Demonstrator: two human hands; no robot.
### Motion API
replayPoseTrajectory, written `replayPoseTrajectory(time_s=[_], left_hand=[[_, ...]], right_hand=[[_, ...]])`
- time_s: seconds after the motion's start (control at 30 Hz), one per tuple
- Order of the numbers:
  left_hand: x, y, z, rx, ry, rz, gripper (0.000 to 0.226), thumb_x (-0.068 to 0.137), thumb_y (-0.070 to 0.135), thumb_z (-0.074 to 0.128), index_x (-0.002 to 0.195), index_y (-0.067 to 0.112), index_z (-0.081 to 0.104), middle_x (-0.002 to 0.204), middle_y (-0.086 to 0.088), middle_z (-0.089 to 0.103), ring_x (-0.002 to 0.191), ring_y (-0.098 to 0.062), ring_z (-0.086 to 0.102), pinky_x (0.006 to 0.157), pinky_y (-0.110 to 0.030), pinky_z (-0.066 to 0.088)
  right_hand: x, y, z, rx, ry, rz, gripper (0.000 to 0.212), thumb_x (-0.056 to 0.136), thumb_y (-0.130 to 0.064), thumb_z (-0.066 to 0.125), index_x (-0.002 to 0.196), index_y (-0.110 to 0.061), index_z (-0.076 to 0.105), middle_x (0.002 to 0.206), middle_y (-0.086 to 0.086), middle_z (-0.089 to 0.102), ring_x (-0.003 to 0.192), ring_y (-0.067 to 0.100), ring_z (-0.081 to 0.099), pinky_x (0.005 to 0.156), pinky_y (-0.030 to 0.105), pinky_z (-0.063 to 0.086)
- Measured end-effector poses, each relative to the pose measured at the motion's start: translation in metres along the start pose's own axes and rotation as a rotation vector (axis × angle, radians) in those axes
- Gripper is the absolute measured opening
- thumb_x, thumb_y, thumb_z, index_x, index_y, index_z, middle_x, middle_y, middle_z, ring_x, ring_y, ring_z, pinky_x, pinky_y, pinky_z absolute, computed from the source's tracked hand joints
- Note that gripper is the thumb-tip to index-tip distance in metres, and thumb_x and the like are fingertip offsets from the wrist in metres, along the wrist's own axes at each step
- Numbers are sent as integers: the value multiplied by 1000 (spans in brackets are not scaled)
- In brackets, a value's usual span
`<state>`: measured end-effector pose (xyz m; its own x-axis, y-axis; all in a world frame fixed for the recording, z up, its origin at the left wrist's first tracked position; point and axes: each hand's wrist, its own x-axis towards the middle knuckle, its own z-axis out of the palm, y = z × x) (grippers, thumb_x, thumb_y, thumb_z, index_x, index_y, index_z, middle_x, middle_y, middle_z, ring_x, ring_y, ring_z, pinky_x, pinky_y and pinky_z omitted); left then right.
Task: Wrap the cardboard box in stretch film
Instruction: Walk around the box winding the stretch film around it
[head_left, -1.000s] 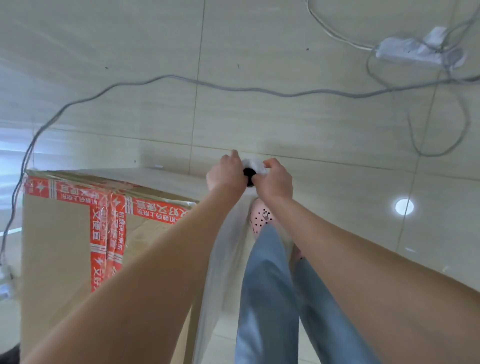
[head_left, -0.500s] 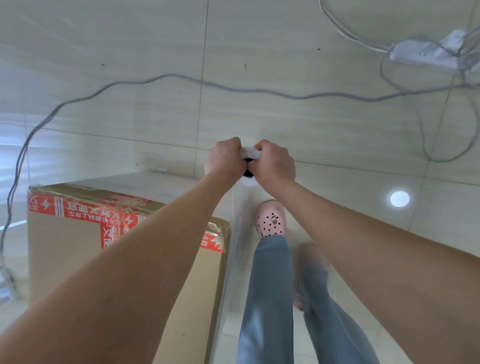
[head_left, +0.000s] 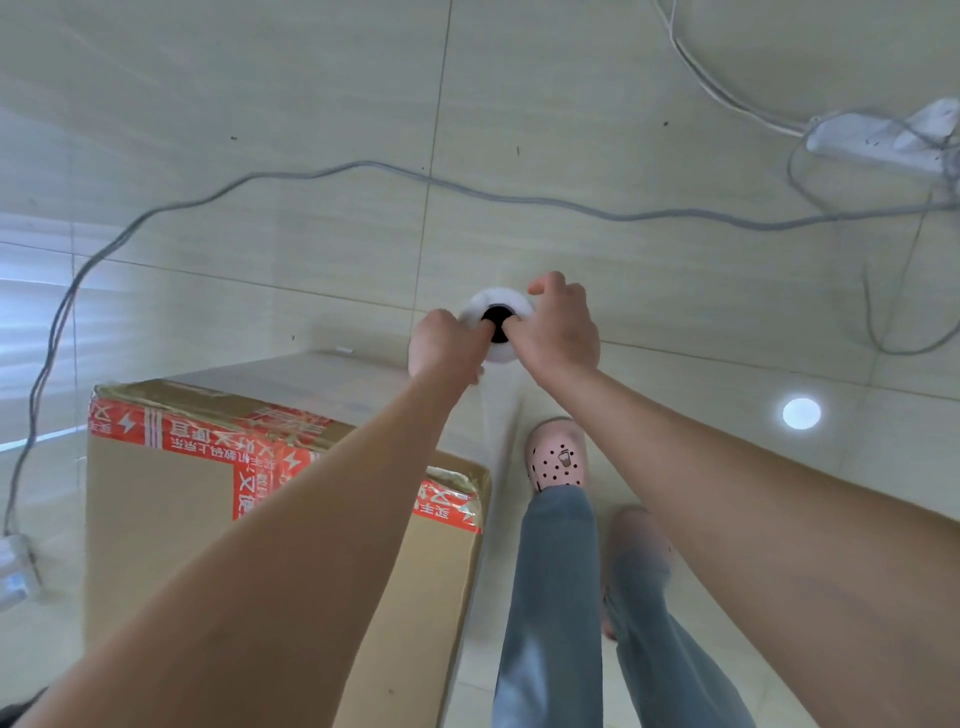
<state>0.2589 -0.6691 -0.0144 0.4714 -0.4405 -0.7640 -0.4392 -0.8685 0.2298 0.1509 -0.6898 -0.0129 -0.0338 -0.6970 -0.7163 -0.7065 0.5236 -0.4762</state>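
While left grip (head_left: 441, 347) and right grip (head_left: 560, 332) clutch the stretch film roll (head_left: 500, 302), film (head_left: 497, 410) hangs beside the cardboard box (head_left: 156, 530).

Soft, even indoor light is shown. Left of the cardboard box (head_left: 171, 525), pale striped daylight is reflected on the glossy floor tiles (head_left: 41, 322). Well to the box's right, a round lamp glare (head_left: 801, 413) is seen. Beyond the box, tile lines are bowed by the wide lens. Just right of it, one trouser leg (head_left: 644, 582) is smeared by motion blur.
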Motion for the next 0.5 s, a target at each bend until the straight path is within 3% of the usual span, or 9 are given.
replayPoseTrajectory(time_s=[0.1,0.23,0.3,0.5], left_hand=[[5,2,-5,81,-20,13,36,82,32,61,98,0,59,84,-9,66,72,-26,65,68,-36,58],[12,17,-10,502,51,398,39,87,16,55,124,18,47,113,-5,53,96,-27,58,65,-34,42],[18,23,-16,653,57,503,38,87,14,53,124,23,51,114,-4,53,98,-27,58,64,-32,38],[40,20,-40,547,61,416,24,86,13,51,108,15,60,102,-6,61,84,-25,57,63,-30,38]], right_hand=[[2,-3,6,36,-33,17,37,83,-25,60,118,-21,49,118,4,51,93,23,54,71,27,34],[8,-12,8,-12,-60,-26,32,84,-25,60,114,-21,53,112,4,54,85,22,54,68,28,36],[11,-17,11,-31,-60,-49,28,83,-26,60,110,-21,55,107,3,57,79,21,55,65,28,37],[19,-39,18,-176,-76,-207,30,83,-20,57,113,-22,58,111,3,56,90,23,58,69,29,35]])
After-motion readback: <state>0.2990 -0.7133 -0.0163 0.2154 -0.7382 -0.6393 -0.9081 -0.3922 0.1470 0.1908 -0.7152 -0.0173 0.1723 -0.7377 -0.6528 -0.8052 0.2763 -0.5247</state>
